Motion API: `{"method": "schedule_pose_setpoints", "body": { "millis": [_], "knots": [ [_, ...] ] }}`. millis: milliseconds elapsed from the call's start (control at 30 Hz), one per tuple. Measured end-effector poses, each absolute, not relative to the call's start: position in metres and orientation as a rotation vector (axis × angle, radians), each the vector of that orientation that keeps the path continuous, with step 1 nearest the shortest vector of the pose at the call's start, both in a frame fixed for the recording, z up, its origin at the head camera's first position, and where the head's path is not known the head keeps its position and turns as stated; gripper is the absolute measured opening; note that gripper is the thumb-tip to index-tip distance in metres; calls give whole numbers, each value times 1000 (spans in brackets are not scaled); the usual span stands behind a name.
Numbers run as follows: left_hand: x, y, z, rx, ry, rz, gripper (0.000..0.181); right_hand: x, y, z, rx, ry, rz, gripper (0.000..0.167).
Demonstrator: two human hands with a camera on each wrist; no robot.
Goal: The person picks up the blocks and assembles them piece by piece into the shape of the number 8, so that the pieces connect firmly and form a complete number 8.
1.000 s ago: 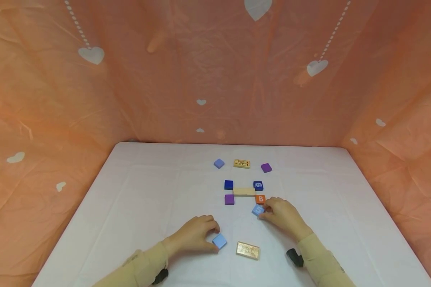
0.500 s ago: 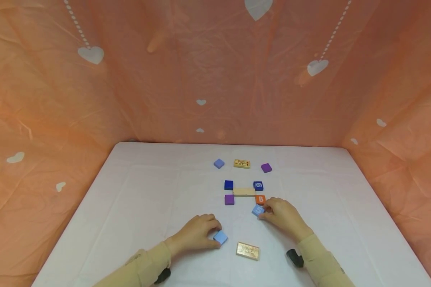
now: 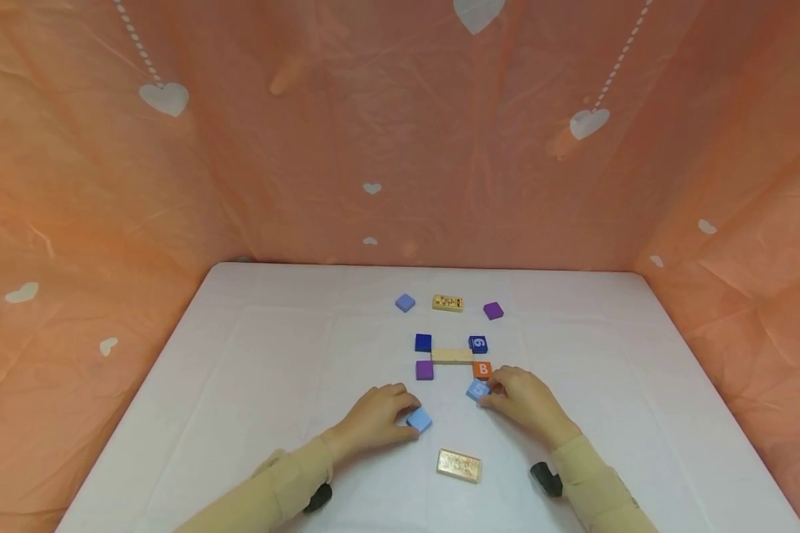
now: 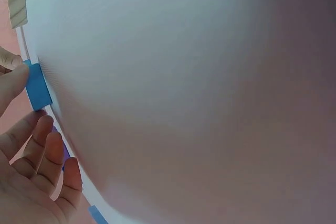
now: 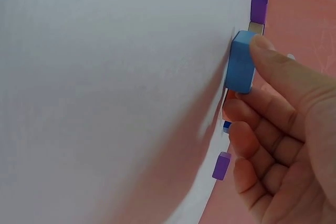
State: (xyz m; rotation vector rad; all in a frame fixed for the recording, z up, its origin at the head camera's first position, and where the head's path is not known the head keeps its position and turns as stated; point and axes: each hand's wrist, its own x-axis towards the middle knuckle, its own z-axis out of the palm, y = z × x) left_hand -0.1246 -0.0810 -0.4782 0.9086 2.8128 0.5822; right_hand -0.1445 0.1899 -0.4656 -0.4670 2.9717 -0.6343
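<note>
My left hand pinches a plain light blue square tile between thumb and fingers, just above or on the white table. In the left wrist view that tile shows its edge between thumb and fingertip. A light blue tile with a white 5 is pinched by my right hand, close to the near side of an orange tile marked B. A pale wooden strip lies between the orange tile, a purple tile, a dark blue tile and a blue tile marked 6.
A shiny gold block lies nearest to me, between the arms. Farther back are a blue-violet tile, a gold patterned block and another purple tile. Orange cloth with white hearts surrounds the table.
My left hand has moved forward and to the right with its light blue tile, closer to the purple tile. The right hand has stayed where it was with the 5 tile.
</note>
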Motion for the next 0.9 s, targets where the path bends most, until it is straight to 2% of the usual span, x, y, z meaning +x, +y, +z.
{"method": "schedule_pose_setpoints", "body": {
  "millis": [900],
  "knots": [
    [-145, -56, -478, 706, 2943, 685, 32, -146, 188, -467, -422, 2951, -637, 20]
  ]
}}
